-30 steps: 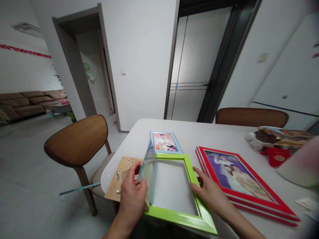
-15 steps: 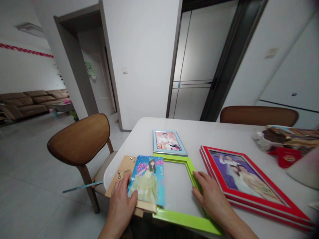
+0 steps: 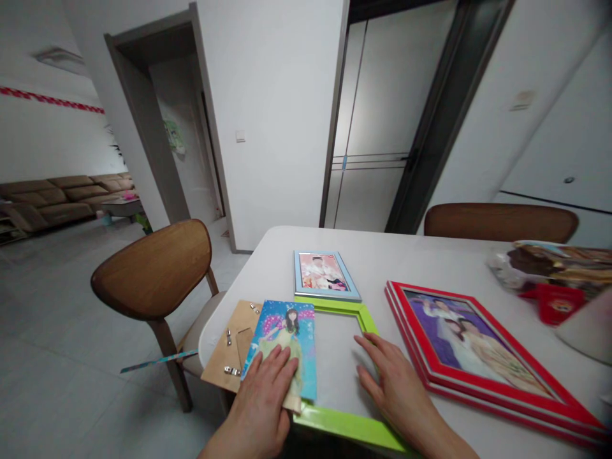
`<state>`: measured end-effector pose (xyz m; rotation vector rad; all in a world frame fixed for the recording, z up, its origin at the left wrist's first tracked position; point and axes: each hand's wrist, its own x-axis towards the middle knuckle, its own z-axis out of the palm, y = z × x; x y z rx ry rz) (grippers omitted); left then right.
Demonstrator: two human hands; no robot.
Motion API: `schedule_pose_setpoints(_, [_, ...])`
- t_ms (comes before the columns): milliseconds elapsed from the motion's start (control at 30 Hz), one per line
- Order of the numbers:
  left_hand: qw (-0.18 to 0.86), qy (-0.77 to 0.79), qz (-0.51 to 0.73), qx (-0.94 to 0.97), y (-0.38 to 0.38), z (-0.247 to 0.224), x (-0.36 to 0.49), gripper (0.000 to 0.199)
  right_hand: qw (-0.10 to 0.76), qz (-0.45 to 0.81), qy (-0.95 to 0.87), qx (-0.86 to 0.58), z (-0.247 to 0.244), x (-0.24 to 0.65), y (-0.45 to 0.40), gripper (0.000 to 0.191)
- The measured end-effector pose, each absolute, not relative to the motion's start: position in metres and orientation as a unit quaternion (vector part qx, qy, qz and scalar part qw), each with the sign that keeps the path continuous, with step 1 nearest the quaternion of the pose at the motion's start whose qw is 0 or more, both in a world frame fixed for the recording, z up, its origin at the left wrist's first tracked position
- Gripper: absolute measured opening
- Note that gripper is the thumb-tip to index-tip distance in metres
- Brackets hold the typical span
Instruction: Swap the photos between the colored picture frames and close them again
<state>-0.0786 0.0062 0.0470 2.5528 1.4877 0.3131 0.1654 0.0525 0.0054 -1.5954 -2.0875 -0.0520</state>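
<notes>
left hand (image 3: 268, 398): flat on photo (image 3: 283, 347), fingers together
right hand (image 3: 394, 382): over green frame (image 3: 349, 424), fingers apart
blue frame (image 3: 326, 275): 12 o'clock

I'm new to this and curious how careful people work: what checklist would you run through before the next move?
1. Photo face up: ok.
2. Left hand resting on the photo: ok.
3. Green frame's left side uncovered: not ok, the photo lies over it.
4. Right hand touching the green frame: cannot tell.
5. Small blue frame clear of both hands: ok.
</notes>
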Motion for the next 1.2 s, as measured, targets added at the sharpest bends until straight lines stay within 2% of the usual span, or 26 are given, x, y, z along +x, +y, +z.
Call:
schedule_pose_setpoints(267, [-0.001, 0.499, 0.102, 0.86, 0.011, 0.032, -0.074, 0.06, 0.253, -0.028, -0.773, -0.581, 0.004, 0.165, 0.052, 0.04])
schedule_pose_setpoints(367, [-0.019, 0.493, 0.172, 0.853, 0.016, 0.036, -0.076, 0.053, 0.277, -0.017, -0.768, -0.578, 0.007, 0.166, 0.053, 0.04])
schedule_pose_setpoints(467, [0.003, 0.505, 0.313, 0.804, 0.023, 0.056, -0.081, 0.047, 0.345, 0.022, -0.751, -0.563, 0.022, 0.162, 0.049, 0.039])
schedule_pose_setpoints(567, [0.111, 0.535, 0.48, 0.687, 0.032, 0.083, -0.084, 0.036, 0.4, 0.144, -0.724, -0.544, 0.047, 0.151, 0.036, 0.033])
schedule_pose_setpoints(633, [0.231, 0.532, 0.578, 0.575, 0.035, 0.096, -0.078, 0.031, 0.392, 0.286, -0.693, -0.533, 0.06, 0.139, 0.028, 0.03])
schedule_pose_setpoints(700, [0.363, 0.486, 0.655, 0.451, 0.033, 0.1, -0.062, 0.034, 0.378, 0.442, -0.627, -0.518, 0.066, 0.125, 0.022, 0.032])
schedule_pose_setpoints(800, [0.529, 0.391, 0.686, 0.312, 0.022, 0.093, -0.03, 0.041, 0.446, 0.61, -0.459, -0.467, 0.063, 0.111, 0.023, 0.04])
schedule_pose_setpoints(867, [0.603, 0.354, 0.656, 0.284, 0.013, 0.085, -0.014, 0.045, 0.534, 0.644, -0.332, -0.436, 0.06, 0.11, 0.028, 0.04])
schedule_pose_setpoints(933, [0.635, 0.344, 0.629, 0.289, 0.009, 0.078, -0.007, 0.052, 0.587, 0.644, -0.245, -0.426, 0.058, 0.115, 0.032, 0.041])
schedule_pose_setpoints(1067, [0.579, 0.443, 0.575, 0.371, 0.015, 0.067, -0.017, 0.061, 0.563, 0.655, -0.222, -0.452, 0.058, 0.135, 0.038, 0.043])
schedule_pose_setpoints(1200, [0.364, 0.542, 0.511, 0.559, 0.02, 0.056, -0.028, 0.051, 0.532, 0.653, -0.255, -0.474, 0.06, 0.15, 0.044, 0.043])
